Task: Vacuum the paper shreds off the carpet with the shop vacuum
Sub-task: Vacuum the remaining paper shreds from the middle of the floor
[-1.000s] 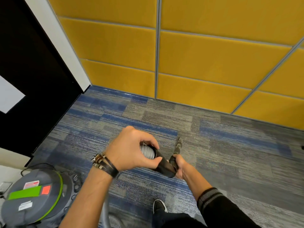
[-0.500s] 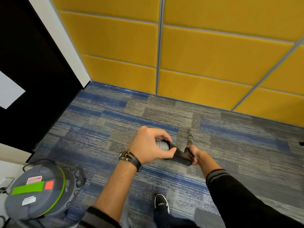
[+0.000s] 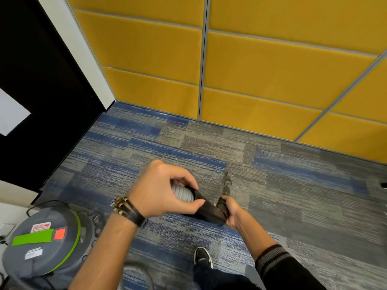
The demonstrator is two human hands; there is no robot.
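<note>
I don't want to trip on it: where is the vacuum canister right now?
Head view, lower left: the vacuum canister sits on the floor beside the person's left forearm, near the black panel.

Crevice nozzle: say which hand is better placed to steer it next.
Probably right. The right hand grips the crevice nozzle at its base; the left hand only holds the grey ribbed hose behind it.

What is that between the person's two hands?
In the head view, a black nozzle piece spans the gap: the left hand grips the grey ribbed hose at one end, the right hand grips the other end.
</note>
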